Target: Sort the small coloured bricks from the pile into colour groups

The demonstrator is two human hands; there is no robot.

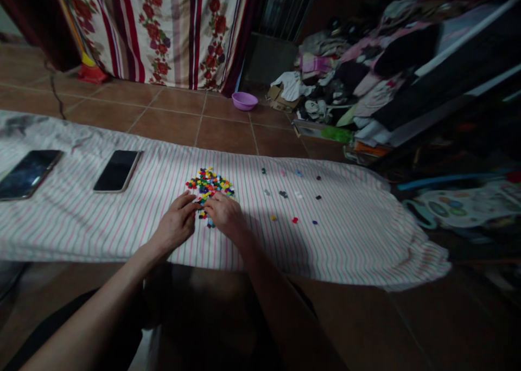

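Note:
A pile of tiny multicoloured plastic pieces [209, 182] lies on the striped cloth in front of me. At its near left edge is my left hand [178, 217], its thumb and fingers drawn together towards the right. My right hand [224, 212] meets it from the other side, fingers curled and closed, covering part of the pile. The fingertips of both hands almost touch; what is pinched between them is too small to make out. To the right, small clusters sorted by colour sit in loose rows, among them a yellow cluster [273, 218], a red cluster [294, 220] and a white cluster [298, 194].
Two phones, one [117, 171] nearer the pile and another [28, 174] at far left, lie on the striped cloth [358, 235]. Beyond are a purple basin [245, 101] on the tiled floor, a floral curtain [163, 29] and heaped clothes [345, 72].

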